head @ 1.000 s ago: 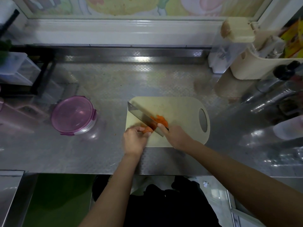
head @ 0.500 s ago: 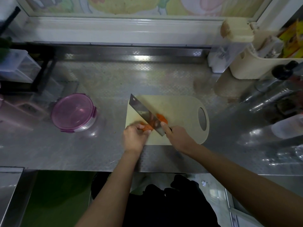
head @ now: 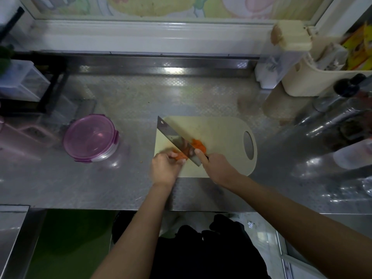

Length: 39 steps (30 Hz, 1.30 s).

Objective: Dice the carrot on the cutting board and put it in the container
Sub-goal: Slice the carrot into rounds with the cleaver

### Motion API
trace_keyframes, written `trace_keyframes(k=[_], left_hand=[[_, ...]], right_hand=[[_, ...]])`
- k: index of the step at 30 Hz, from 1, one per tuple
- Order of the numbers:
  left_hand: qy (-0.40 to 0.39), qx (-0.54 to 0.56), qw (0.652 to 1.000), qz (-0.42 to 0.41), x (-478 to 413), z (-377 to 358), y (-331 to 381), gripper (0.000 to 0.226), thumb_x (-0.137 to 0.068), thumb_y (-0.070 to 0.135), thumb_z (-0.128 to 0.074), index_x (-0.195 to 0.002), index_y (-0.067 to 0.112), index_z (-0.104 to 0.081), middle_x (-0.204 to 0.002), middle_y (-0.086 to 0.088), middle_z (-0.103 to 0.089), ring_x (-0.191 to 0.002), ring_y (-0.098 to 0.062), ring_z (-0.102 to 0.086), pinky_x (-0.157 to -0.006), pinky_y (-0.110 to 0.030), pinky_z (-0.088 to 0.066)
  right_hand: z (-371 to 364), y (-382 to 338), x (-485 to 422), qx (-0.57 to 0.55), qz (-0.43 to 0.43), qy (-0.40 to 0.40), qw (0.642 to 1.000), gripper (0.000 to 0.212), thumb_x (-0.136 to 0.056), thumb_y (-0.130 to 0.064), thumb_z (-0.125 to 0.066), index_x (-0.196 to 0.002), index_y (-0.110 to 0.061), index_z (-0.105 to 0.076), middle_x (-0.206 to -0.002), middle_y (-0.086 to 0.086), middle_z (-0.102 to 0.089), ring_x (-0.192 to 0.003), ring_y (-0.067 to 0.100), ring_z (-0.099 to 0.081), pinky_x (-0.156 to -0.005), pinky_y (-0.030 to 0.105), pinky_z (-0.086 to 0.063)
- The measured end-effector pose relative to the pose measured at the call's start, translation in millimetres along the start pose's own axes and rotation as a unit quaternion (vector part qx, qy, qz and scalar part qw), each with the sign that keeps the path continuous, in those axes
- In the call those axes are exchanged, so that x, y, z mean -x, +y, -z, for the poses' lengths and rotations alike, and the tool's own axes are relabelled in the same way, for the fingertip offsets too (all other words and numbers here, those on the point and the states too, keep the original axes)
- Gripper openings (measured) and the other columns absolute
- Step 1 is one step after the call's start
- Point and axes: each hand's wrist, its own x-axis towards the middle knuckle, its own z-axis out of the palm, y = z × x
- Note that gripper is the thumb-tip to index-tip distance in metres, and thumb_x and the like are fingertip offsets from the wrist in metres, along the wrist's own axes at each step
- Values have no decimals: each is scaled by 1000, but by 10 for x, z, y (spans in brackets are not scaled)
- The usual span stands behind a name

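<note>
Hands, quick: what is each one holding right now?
Left hand: holds the carrot.
Right hand: grips the knife.

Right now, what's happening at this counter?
A person is slicing a carrot on the beige cutting board. The right hand grips a cleaver, its blade down at the carrot. The left hand holds the uncut end. A few cut pieces lie on the blade's right side. The purple-lidded container sits apart on the steel counter to the left, lid on.
</note>
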Motion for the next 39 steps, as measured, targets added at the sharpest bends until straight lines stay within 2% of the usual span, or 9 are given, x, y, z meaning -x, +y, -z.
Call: trace_keyframes(k=[2,5,7,11,17,21,29,36,39], left_hand=[[-4,5,1000,2,-9,-2,-4,20,-70,23,-81,-83,12,-71,-89,-2,-69,-84,-18,-64,-76,-27,-50],[-6,15,1000,6,-21,5,-5,20,-70,20,-81,-84,9,-71,-89,-5,-70,-84,-20,-65,-78,-28,-50],[-5,12,1000,6,-30,14,2,21,-70,19,-80,-85,8,-72,-90,-6,-70,-84,-20,-64,-78,-26,-48],[-13,12,1000,8,-33,6,0,22,-71,21,-80,-88,9,-72,-94,-6,-70,-87,-20,-64,-81,-26,-48],[-14,19,1000,7,-41,11,5,20,-70,19,-80,-86,9,-72,-88,-5,-71,-83,-18,-64,-77,-21,-46],[-15,19,1000,0,-29,21,22,18,-70,18,-80,-84,10,-72,-86,-3,-70,-78,-15,-61,-78,-22,-47],[-17,19,1000,3,-15,29,35,17,-71,17,-80,-82,8,-71,-77,2,-64,-73,-12,-57,-65,-12,-36],[-21,27,999,7,-24,40,37,11,-71,19,-79,-77,14,-71,-73,5,-64,-74,-12,-59,-71,-19,-41],[-18,25,999,9,-45,31,15,15,-71,20,-80,-80,12,-72,-77,2,-67,-75,-12,-60,-73,-18,-43]], right_hand=[[28,-53,5,14,6,-11,1000,48,-100,-43,-28,-68,-14,-50,-68,3,-49,-72,21,-48,-70,26,-31],[84,-148,9,9,25,-26,999,46,-102,-37,-29,-118,-5,-58,-105,15,-57,-95,31,-55,-69,16,-26],[82,-188,-8,2,28,-27,999,46,-102,-36,-30,-127,-4,-52,-127,21,-54,-114,32,-53,-71,19,-28],[26,-251,-90,13,38,-40,998,43,-102,-36,-30,-141,-19,-38,-151,11,-32,-133,27,-38,-100,26,-28],[-68,-256,-235,-5,11,-36,999,43,-101,-37,-33,-136,-14,-47,-148,16,-34,-135,28,-35,-105,28,-27],[-96,-256,-251,-37,15,-57,998,46,-101,-37,-32,-136,-10,-46,-145,15,-36,-133,32,-34,-108,39,-29],[-139,-236,-270,-9,21,-46,999,45,-101,-37,-31,-133,-12,-49,-142,16,-37,-129,34,-36,-107,42,-31],[-126,-218,-183,-45,14,-19,999,44,-99,-39,-38,-138,-19,-46,-152,7,-28,-141,20,-27,-112,29,-23],[12,-133,18,-40,18,-61,997,47,-101,-36,-32,-138,-9,-43,-142,11,-42,-132,25,-39,-102,27,-30]])
